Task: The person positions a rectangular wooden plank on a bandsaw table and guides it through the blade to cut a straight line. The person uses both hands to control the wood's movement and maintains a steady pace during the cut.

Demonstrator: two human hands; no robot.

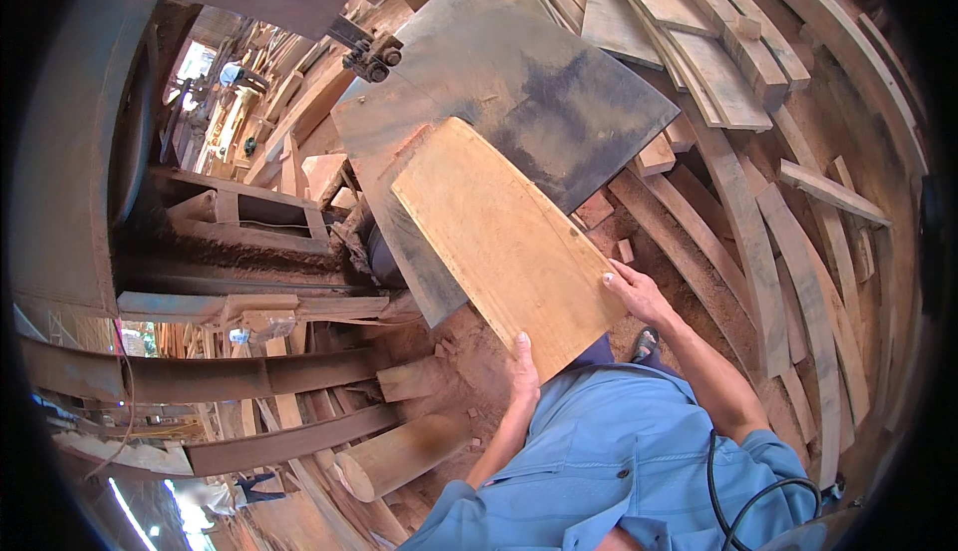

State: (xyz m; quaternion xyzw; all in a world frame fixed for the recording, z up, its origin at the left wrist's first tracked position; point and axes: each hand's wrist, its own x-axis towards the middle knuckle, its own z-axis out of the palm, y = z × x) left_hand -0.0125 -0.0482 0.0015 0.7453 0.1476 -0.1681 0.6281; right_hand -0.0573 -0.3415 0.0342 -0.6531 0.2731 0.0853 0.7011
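A wide, pale wooden board (514,247) with a tapered, rounded far end lies partly on the dark metal saw table (589,122), its near end jutting out toward my body. My left hand (522,371) grips the board's near left edge, thumb on top. At the near right edge my right hand (639,293) holds it too, thumb above and fingers along the side. The fingers under the board are hidden. Just beyond the board's far end hangs the bandsaw's blade guide (372,57); a little reddish sawdust lies on the table by the board's left edge.
The saw's large metal frame (60,152) rises at the left. Curved planks (738,242) are piled along the right, and stacked boards (689,42) stand at the far right. A log (399,456) lies at lower left. Two people appear in the background, one far left (233,74), another lower left (228,496).
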